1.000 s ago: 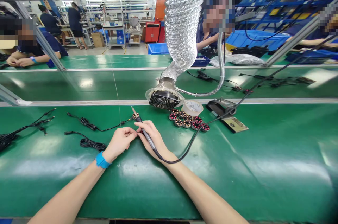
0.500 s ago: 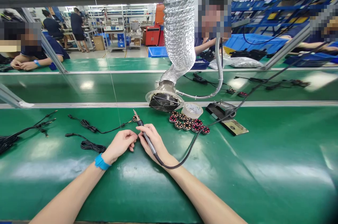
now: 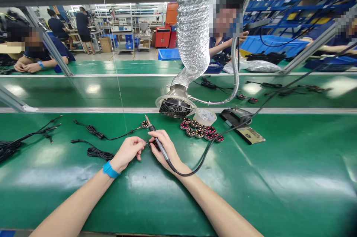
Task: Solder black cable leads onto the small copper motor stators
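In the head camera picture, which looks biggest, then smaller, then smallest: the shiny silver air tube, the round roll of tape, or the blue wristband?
1. The silver air tube looks by far the biggest.
2. The roll of tape comes next.
3. The blue wristband looks smallest, though it sits nearer the camera, so it and the tape are a close call.

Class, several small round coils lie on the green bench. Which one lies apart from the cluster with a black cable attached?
The lone coil beside the soldering iron tip, left of the cluster; a black cable runs from it, while the clustered coils sit bunched together by the tape roll.
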